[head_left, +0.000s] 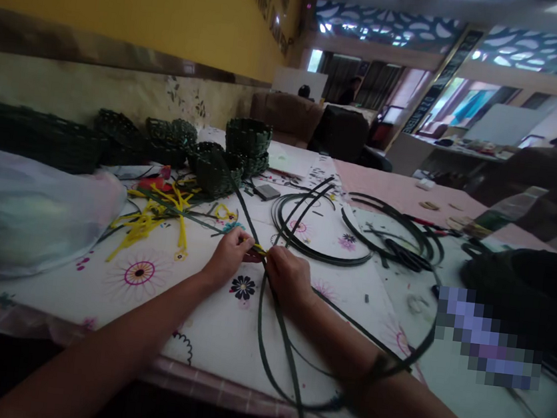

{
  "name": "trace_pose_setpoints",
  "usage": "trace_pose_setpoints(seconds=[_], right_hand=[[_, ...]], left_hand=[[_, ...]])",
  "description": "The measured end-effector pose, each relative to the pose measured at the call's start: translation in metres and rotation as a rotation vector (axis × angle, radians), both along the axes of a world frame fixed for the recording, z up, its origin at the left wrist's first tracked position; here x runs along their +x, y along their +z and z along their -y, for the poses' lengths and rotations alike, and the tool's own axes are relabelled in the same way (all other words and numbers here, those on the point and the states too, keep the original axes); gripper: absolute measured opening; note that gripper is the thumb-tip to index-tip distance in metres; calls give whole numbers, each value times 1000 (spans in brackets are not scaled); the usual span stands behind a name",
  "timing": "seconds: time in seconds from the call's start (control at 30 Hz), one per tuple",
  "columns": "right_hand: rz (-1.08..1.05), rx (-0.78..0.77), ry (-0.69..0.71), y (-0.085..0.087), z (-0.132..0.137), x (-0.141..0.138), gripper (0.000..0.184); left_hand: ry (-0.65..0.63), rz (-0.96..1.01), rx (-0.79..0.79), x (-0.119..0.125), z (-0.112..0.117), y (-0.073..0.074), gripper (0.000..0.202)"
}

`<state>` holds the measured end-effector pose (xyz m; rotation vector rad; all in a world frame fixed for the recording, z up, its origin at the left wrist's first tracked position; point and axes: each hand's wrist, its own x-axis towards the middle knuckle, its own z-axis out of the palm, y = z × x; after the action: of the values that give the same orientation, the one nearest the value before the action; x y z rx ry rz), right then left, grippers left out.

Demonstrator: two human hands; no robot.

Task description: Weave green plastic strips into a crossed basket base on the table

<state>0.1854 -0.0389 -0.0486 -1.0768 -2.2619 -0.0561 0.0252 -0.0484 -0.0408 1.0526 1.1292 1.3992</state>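
My left hand [227,257] and my right hand [288,277] meet over a white floral tablecloth [186,312]. Both pinch a long dark green plastic strip [274,316], and a short yellow strip [260,250] shows between my fingers. The dark strip runs from my hands across the cloth and loops down near my right forearm. Just left of my left hand lies a loose pile of yellow strips [149,218]. To the right of my right hand lies a coil of dark green strip [321,230]. My fingers hide the exact crossing of the strips.
Several dark green woven baskets [248,137] stand at the table's far side. A white plastic bag [21,213] lies at the left. Black-handled scissors [404,253] rest on another strip coil [391,228]. A dark bag [524,297] sits at the right.
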Motion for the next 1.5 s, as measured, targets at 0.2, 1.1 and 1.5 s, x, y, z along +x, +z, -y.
trace_pose_setpoints(seconds=[0.2, 1.1, 1.5], right_hand=[[-89, -125, 124, 2, -2, 2, 22], [-400, -342, -19, -3, -9, -2, 17], [-657, -516, -10, -10, -16, -3, 16]], left_hand=[[42, -77, 17, -1, 1, 2, 12], [-324, -739, 284, -4, 5, 3, 9], [-345, -744, 304, 2, 11, 1, 12]])
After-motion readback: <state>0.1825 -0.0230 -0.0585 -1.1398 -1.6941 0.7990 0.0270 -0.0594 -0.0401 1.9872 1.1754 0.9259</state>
